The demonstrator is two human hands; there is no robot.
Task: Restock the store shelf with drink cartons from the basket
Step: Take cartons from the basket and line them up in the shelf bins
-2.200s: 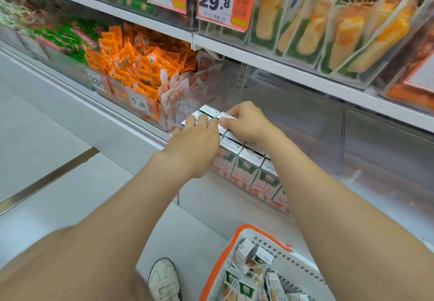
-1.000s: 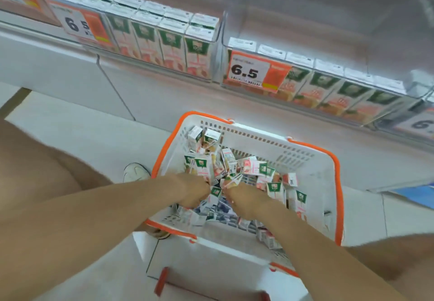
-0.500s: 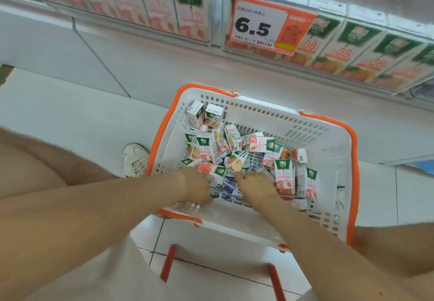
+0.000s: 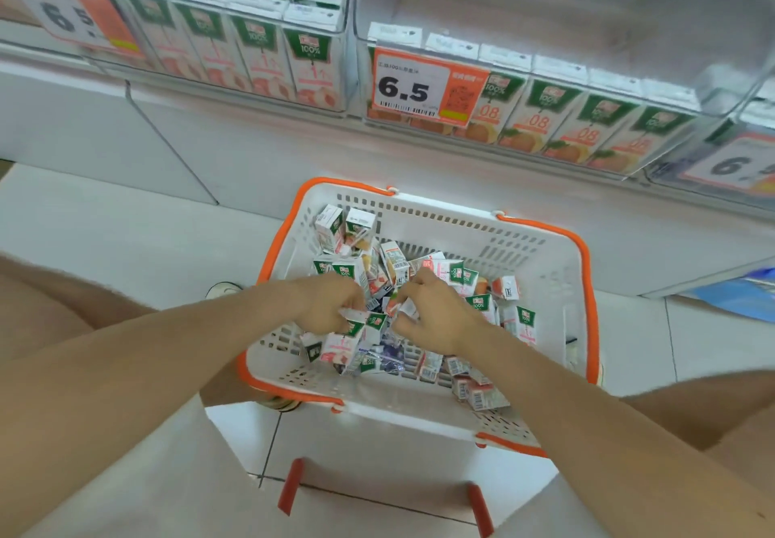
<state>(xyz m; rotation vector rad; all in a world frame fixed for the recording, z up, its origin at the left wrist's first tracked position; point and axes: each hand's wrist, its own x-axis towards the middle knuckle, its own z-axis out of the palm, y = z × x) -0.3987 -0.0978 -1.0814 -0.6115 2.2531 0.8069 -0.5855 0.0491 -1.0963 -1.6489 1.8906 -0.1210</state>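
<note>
A white basket with an orange rim stands on the floor below the shelf, holding several small white, green and pink drink cartons in a loose heap. Both hands are down in the heap near the basket's middle. My left hand is curled around a carton at its fingertips. My right hand has its fingers closed on a carton beside it. The shelf above holds a row of peach cartons on the left and orange-fruit cartons on the right.
An orange price tag reading 6.5 hangs on the shelf front, with similar tags far left and far right. A clear divider separates the two rows. A white shoe shows left of the basket. Red handles lie near me.
The hands left the shelf row and dropped into the basket. Over the last half second they closed together on cartons in the middle of the heap; the view tilted up a little.
</note>
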